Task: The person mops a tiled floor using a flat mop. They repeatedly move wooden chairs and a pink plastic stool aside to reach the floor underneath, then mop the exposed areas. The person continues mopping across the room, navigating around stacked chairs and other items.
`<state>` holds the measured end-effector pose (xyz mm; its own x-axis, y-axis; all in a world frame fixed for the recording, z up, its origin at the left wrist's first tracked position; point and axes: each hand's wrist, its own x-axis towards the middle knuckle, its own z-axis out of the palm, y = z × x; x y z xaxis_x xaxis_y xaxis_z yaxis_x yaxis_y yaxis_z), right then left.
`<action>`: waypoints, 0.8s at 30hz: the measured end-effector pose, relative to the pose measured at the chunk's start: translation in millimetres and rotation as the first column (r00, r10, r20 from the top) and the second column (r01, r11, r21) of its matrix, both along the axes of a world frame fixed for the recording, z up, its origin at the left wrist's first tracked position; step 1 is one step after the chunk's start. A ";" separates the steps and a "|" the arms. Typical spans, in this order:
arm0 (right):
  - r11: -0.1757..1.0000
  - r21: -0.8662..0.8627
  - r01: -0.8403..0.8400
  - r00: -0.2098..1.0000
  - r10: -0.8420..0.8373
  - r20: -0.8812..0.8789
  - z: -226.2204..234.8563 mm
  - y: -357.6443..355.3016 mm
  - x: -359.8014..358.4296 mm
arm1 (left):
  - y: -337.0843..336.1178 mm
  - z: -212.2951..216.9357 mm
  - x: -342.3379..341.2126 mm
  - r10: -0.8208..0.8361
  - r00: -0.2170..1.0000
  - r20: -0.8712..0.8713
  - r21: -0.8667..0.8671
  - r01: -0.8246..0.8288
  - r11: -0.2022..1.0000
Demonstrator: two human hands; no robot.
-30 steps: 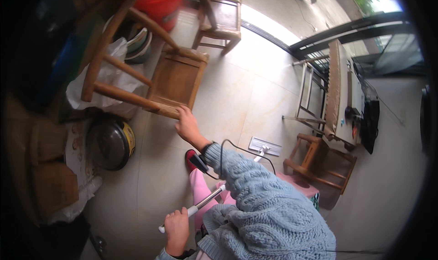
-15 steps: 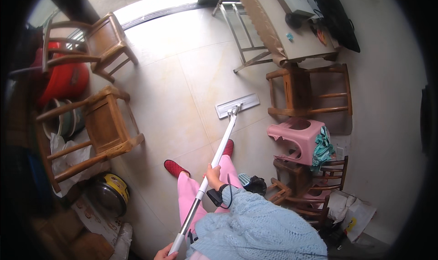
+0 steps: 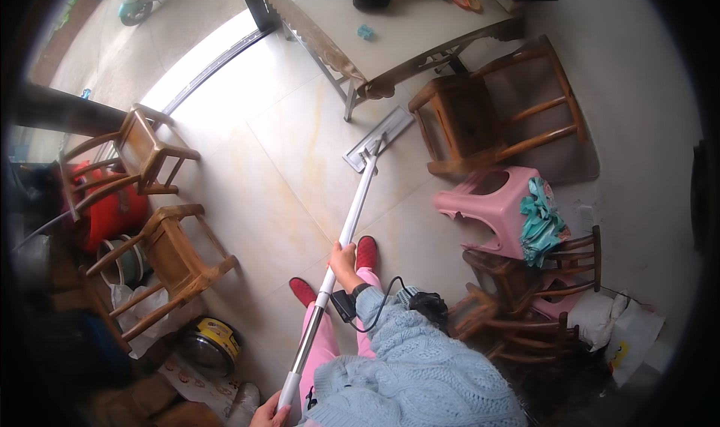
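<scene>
I see the left hand cropped by the lower edge and the worktop by the upper; its small blue thing I can't identify. A chair partly hides a red tub from me.

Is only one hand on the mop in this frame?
No, the left hand and the right hand both grip the mop, set well apart along it.

I log a home, seen over my remote feed. Landmark: cloth-edged table. Door track just left of it, bordering outdoor paving; wooden chair just beside it; pink plastic stool past that chair. Flat mop near it on pale floor tiles; worn red house slippers farther from it.
</scene>
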<state>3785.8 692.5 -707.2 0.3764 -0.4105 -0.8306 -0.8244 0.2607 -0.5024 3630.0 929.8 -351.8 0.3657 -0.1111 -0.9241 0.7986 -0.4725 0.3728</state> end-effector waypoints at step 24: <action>0.972 0.232 0.045 0.984 -0.003 -0.178 114.1 208.5 -63.2 | 221.1 182.9 15.6 -0.004 0.836 0.548 0.332 -0.213 0.919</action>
